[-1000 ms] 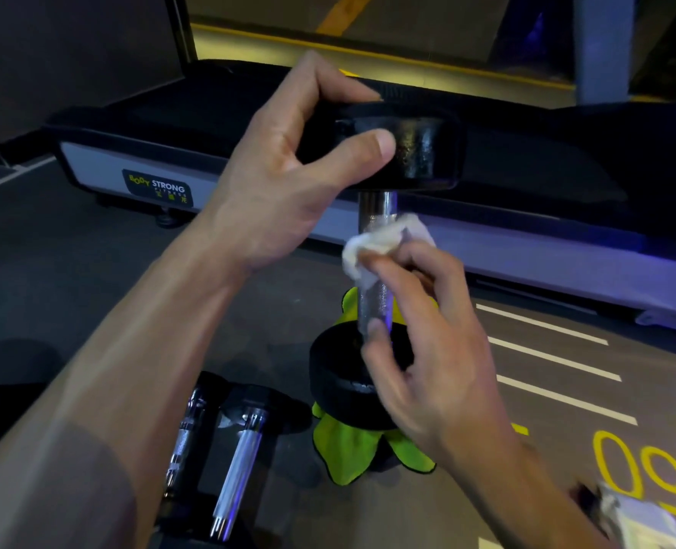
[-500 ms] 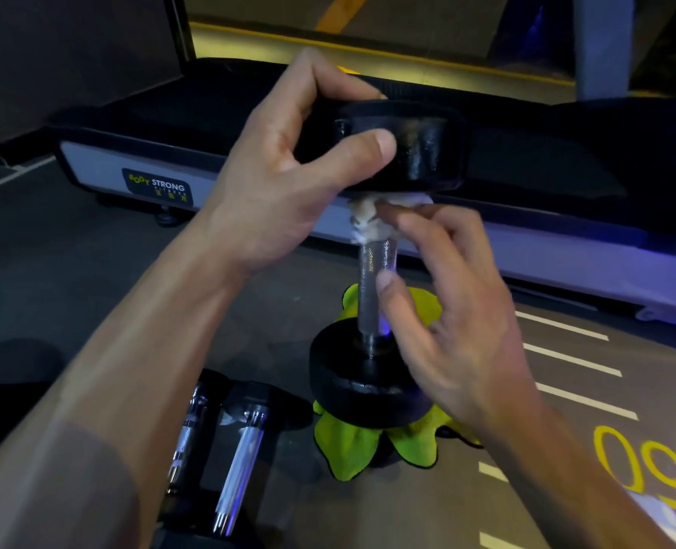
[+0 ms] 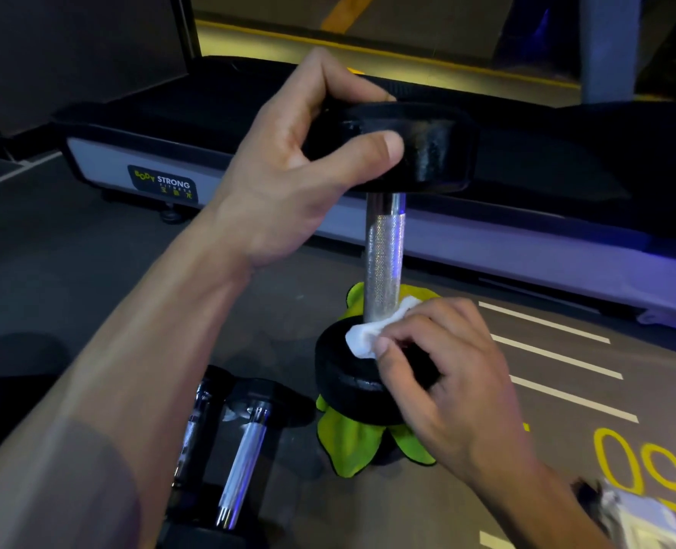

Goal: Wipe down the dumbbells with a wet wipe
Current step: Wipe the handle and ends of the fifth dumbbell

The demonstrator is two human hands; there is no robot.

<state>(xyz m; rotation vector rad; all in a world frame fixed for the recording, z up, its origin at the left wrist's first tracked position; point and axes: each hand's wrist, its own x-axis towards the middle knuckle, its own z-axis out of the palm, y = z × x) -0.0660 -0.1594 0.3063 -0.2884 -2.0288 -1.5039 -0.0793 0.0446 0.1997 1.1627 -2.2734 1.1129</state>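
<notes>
Right hand point(image 3: 451, 374) slid wipe point(image 3: 372, 334) down to dumbbell's point(image 3: 384, 251) lower head.

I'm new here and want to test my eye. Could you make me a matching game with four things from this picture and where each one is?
Things:
1. left hand
2. wet wipe
3. green cloth
4. spare dumbbells

Places:
A. lying on the floor at lower left
B. under the upright dumbbell
C. gripping the top weight
D. pinched against the bottom of the handle

Pairs: 1-C, 2-D, 3-B, 4-A
</notes>
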